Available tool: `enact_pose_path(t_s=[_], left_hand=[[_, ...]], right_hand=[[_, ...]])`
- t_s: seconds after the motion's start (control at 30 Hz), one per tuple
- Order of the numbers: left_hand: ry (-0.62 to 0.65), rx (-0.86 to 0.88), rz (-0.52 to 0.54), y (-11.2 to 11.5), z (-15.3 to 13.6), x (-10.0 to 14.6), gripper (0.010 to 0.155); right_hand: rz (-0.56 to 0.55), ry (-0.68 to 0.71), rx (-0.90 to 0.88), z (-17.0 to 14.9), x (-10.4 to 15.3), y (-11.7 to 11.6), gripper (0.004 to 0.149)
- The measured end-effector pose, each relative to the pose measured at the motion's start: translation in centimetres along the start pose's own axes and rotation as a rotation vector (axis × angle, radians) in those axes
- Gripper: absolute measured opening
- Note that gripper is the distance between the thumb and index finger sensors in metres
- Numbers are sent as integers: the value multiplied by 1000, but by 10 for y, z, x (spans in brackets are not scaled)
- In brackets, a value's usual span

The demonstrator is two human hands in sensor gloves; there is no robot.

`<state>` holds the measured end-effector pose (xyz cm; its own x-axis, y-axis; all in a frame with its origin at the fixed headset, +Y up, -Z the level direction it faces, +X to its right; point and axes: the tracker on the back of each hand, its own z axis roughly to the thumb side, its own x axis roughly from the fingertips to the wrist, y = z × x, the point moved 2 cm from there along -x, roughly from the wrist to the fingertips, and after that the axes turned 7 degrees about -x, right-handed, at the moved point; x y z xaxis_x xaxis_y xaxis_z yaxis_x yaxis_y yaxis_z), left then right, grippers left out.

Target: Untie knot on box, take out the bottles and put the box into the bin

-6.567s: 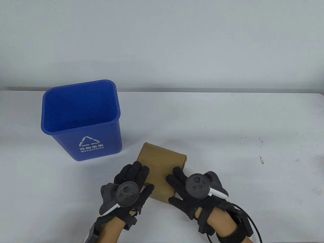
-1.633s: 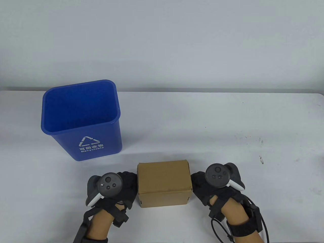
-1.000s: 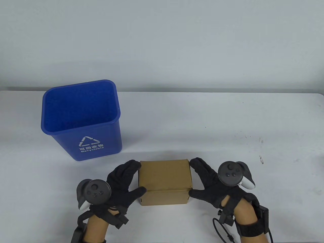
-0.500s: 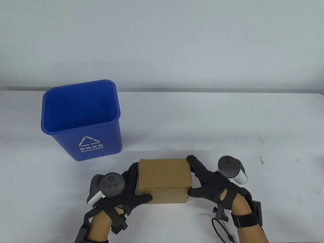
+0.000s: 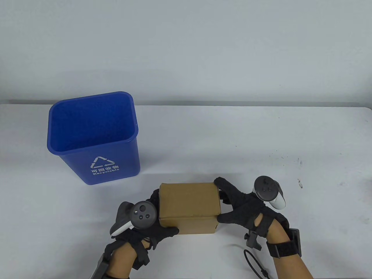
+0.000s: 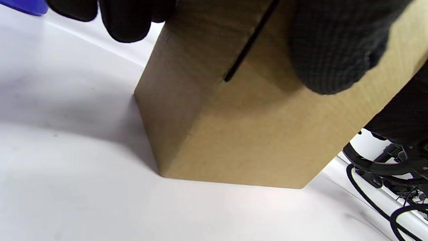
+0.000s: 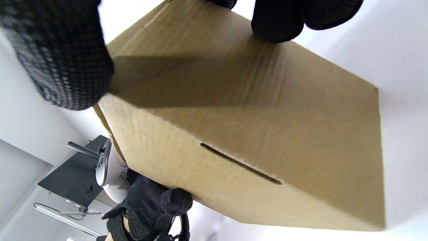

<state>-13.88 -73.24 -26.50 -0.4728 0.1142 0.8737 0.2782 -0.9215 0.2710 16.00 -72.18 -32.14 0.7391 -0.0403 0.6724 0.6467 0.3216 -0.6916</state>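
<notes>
Wrist views show slots in box (image 5: 189,202) ends, unseen from above; long axis left-right, right of bin (image 5: 93,136), left hand (image 5: 151,223) and right hand (image 5: 244,206) gripping ends.

My closed brown cardboard box (image 5: 189,200) stands on the table near me; the empty blue bin (image 5: 93,136) stands upright, far left.
</notes>
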Motion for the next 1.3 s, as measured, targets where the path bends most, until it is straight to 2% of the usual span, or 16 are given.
enact_pose_path(t_s=[0.07,0.2,0.47,1.3], left_hand=[[0,-2,-1,0,-1,0,124],[-2,-10,2,0,-1,0,124],[-2,-29,9,0,2,1,124],[-21,-79,77,-1,5,4,121]], right_hand=[[1,14,3,0,-1,-2,115],[12,19,17,2,-2,-1,111],[-22,39,27,3,-1,0,111],[-130,-7,-28,10,4,-5,110]])
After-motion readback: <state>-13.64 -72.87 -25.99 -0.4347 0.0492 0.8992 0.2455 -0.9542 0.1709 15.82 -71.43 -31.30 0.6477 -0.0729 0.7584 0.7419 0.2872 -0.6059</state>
